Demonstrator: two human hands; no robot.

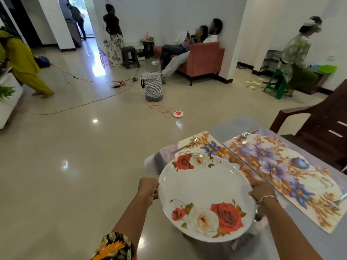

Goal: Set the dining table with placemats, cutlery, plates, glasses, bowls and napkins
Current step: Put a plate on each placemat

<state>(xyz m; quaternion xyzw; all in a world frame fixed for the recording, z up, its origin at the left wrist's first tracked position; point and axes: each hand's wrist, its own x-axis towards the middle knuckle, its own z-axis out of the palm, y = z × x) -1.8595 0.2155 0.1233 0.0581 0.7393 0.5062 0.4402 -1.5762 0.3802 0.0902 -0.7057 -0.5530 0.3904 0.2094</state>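
A large white plate (204,186) with red and white roses is held level above the near placemat (206,145). My left hand (148,188) grips its left rim and my right hand (262,190) grips its right rim. The plate hides most of that placemat. A fork (185,146) lies at the mat's far end. Beside it lies a second floral placemat (277,171) with a spoon (247,135) and a knife (250,139) at its far end and another piece of cutlery (338,202) at its near end. Both mats lie on the grey table (309,241).
A dark brown chair (319,126) stands at the table's right side. On the floor are an orange cable ending in a red-and-white round device (178,114) and a zigzag-patterned basket (153,86). Several people stand or sit farther back, by a red sofa (202,61).
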